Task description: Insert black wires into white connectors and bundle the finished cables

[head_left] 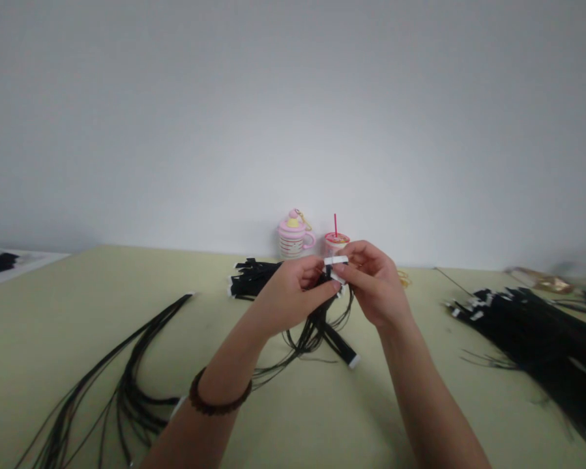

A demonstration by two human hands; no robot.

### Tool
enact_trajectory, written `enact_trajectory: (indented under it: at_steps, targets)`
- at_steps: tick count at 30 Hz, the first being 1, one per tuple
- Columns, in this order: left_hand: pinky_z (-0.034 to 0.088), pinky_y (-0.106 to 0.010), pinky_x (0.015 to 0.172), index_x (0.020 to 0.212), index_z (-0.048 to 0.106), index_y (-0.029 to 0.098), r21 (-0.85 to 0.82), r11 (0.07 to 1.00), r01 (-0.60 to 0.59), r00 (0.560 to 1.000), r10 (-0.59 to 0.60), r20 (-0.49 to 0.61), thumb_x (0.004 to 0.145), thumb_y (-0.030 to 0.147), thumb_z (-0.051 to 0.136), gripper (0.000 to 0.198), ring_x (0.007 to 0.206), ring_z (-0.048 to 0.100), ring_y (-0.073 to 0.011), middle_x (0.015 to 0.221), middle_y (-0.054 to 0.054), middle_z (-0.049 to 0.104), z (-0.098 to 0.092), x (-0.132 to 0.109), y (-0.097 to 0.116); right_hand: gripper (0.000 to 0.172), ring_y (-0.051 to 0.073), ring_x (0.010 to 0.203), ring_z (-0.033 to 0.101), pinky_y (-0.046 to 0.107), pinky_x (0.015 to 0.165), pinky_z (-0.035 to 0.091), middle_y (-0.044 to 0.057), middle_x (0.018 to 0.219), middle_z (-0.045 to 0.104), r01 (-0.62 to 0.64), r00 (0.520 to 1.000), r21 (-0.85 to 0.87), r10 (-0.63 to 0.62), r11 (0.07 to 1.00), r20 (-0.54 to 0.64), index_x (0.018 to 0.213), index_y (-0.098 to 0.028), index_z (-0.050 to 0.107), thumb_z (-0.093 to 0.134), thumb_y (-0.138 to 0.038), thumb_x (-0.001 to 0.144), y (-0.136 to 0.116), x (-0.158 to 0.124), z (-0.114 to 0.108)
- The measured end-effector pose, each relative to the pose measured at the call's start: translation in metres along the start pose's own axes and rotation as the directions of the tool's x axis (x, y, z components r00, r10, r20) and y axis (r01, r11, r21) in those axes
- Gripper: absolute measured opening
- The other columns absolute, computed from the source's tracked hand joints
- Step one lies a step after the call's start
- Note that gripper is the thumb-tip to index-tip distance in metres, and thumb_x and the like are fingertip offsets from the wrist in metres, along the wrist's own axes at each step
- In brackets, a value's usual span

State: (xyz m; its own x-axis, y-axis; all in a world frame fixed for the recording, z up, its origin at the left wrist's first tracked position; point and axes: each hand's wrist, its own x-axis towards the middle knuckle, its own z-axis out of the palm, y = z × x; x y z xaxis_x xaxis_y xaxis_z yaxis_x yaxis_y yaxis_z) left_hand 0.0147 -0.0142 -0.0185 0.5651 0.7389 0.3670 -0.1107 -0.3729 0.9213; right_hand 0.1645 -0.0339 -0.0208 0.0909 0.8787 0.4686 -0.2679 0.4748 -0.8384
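In front of me both hands meet at a white connector (336, 260) on a black wire harness (315, 329). My left hand (293, 293) is closed, thumb and fingers pinching the harness just below and left of the connector. My right hand (377, 286) grips the white connector from the right between thumb and fingertips. Black wires hang beneath the hands to the table, and one flat black cable end with a white plug (354, 361) points down to the right. The fingers partly cover where wires and connector join.
Behind the hands lies a bundle of black cables (253, 279). A pink cup-shaped ornament (291, 238) and a small cup with a red straw (336, 238) stand by the wall. Loose black wires (136, 365) lie left; a large pile of black cables (527, 339) lies right on the yellowish table (214, 352).
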Motion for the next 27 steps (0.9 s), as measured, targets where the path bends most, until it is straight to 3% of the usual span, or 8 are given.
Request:
enact_trajectory:
  at_steps: [4, 7, 9, 11, 15, 18, 23, 27]
  targets:
    - [0.046, -0.022, 0.064, 0.088, 0.061, 0.017, -0.06, 0.997, 0.058, 0.998, -0.059, -0.021, 0.077, 0.027, 0.069, 0.017, 0.069, 0.06, -0.01, 0.078, 0.001, 0.065, 0.001, -0.001, 0.001, 0.027, 0.01, 0.061, 0.057, 0.022, 0.058, 0.046, -0.003, 0.067, 0.063, -0.003, 0.995, 0.053, 0.008, 0.999, -0.104, 0.07, -0.02, 0.062, 0.084, -0.019, 0.054, 0.001, 0.002, 0.001]
    - [0.045, -0.021, 0.061, 0.091, 0.064, 0.016, -0.183, 0.974, 0.133, 0.99, -0.122, 0.073, 0.077, 0.031, 0.071, 0.021, 0.065, 0.057, -0.0088, 0.077, 0.0, 0.064, -0.006, -0.001, 0.002, 0.027, 0.008, 0.058, 0.055, 0.022, 0.055, 0.045, -0.003, 0.072, 0.063, 0.024, 0.987, 0.071, -0.012, 0.997, -0.158, 0.069, -0.021, 0.059, 0.082, -0.02, 0.055, -0.001, 0.002, -0.001]
    - [0.046, -0.022, 0.059, 0.088, 0.066, 0.015, -0.263, 0.944, 0.2, 0.973, -0.16, 0.167, 0.076, 0.035, 0.072, 0.024, 0.062, 0.055, -0.0086, 0.074, 0.0, 0.063, -0.011, -0.001, 0.001, 0.027, 0.007, 0.056, 0.052, 0.021, 0.053, 0.043, -0.004, 0.074, 0.062, 0.027, 0.99, 0.095, -0.013, 0.995, -0.141, 0.07, -0.022, 0.059, 0.082, -0.023, 0.056, -0.004, 0.002, -0.006]
    - [0.048, -0.022, 0.059, 0.083, 0.068, 0.014, -0.276, 0.935, 0.222, 0.968, -0.177, 0.179, 0.076, 0.037, 0.073, 0.025, 0.062, 0.056, -0.0091, 0.074, -0.001, 0.064, -0.018, 0.0, 0.001, 0.027, 0.007, 0.056, 0.05, 0.021, 0.052, 0.042, -0.005, 0.071, 0.059, 0.018, 0.997, 0.124, -0.008, 0.992, -0.076, 0.07, -0.022, 0.059, 0.082, -0.024, 0.056, -0.008, 0.001, -0.012]
    - [0.049, -0.021, 0.062, 0.08, 0.07, 0.015, -0.145, 0.976, 0.166, 0.98, -0.179, -0.086, 0.075, 0.038, 0.074, 0.024, 0.066, 0.06, -0.0102, 0.076, -0.003, 0.068, -0.034, 0.002, -0.001, 0.023, 0.01, 0.061, 0.051, 0.023, 0.055, 0.042, -0.004, 0.063, 0.055, 0.002, 0.998, 0.055, -0.005, 0.998, 0.062, 0.07, -0.022, 0.062, 0.082, -0.021, 0.057, -0.019, 0.0, -0.025]
    - [0.051, -0.023, 0.062, 0.077, 0.068, 0.015, -0.098, 0.984, 0.151, 0.953, -0.171, -0.249, 0.072, 0.043, 0.075, 0.029, 0.065, 0.06, -0.011, 0.072, -0.001, 0.066, -0.052, 0.001, -0.002, 0.021, 0.012, 0.062, 0.055, 0.026, 0.058, 0.044, -0.001, 0.066, 0.061, 0.04, 0.998, -0.016, -0.039, 0.999, 0.047, 0.069, -0.022, 0.067, 0.083, -0.02, 0.056, -0.028, -0.002, -0.034]
    - [0.05, -0.022, 0.054, 0.075, 0.063, 0.015, -0.042, 0.989, 0.139, 0.903, -0.144, -0.405, 0.07, 0.049, 0.074, 0.036, 0.061, 0.056, -0.0108, 0.068, 0.001, 0.059, -0.078, -0.003, -0.002, 0.025, 0.013, 0.057, 0.057, 0.029, 0.057, 0.047, 0.002, 0.063, 0.066, 0.068, 0.998, -0.07, -0.069, 0.995, -0.012, 0.078, -0.022, 0.076, 0.087, -0.032, 0.057, -0.038, -0.004, -0.05]
    - [0.044, -0.02, 0.049, 0.07, 0.06, 0.015, 0.044, 0.99, 0.136, 0.867, -0.098, -0.488, 0.075, 0.048, 0.069, 0.035, 0.055, 0.051, -0.0094, 0.062, 0.002, 0.054, -0.082, -0.003, -0.004, 0.024, 0.012, 0.05, 0.056, 0.027, 0.049, 0.046, 0.003, 0.056, 0.066, 0.071, 0.997, -0.132, -0.067, 0.989, 0.032, 0.071, -0.023, 0.078, 0.09, -0.034, 0.053, -0.04, -0.005, -0.055]
